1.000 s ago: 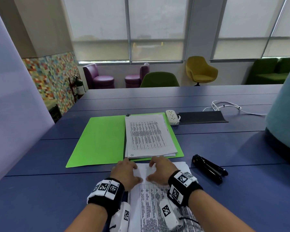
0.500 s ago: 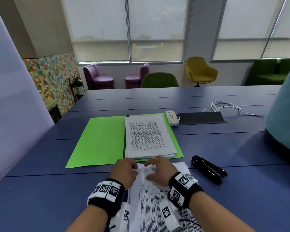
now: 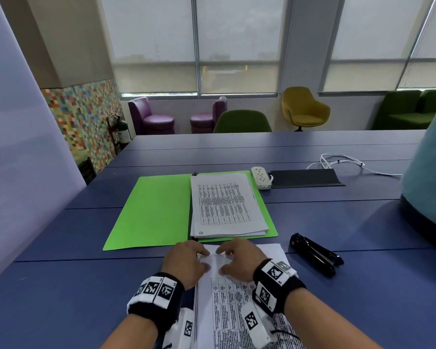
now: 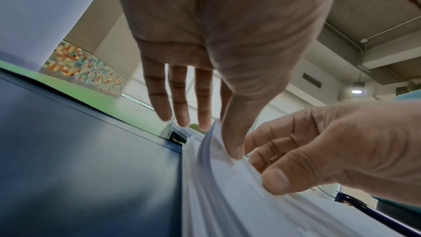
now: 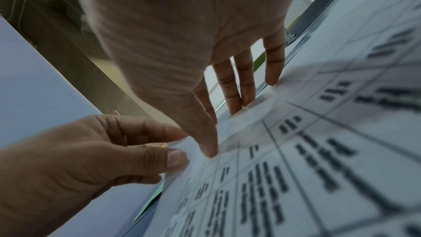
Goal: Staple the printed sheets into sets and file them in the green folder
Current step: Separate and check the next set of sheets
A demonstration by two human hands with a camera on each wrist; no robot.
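Observation:
The green folder [image 3: 151,212] lies open on the blue table [image 3: 61,298], with a stack of printed sheets [image 3: 227,205] on its right half. Nearer me lies a loose pile of printed sheets [image 3: 237,311]. My left hand [image 3: 202,259] pinches the lifted top-left corner of that pile's upper sheets [image 4: 212,143] between thumb and fingers. Just to the right, my right hand [image 3: 222,261] presses its thumb and fingertips [image 5: 271,80] down on the top sheet [image 5: 318,150]. The black stapler [image 3: 315,254] lies shut to the right of the pile, untouched.
A white power strip [image 3: 261,176], a black cable cover [image 3: 305,177] and a white cable [image 3: 342,161] sit behind the folder. A teal upholstered shape [image 3: 428,185] rises at the table's right edge and a lilac partition [image 3: 23,159] at the left. Chairs stand beyond the table.
Both hands have drawn a little closer together at the top of the near pile. The folder, its stack and the stapler have not moved.

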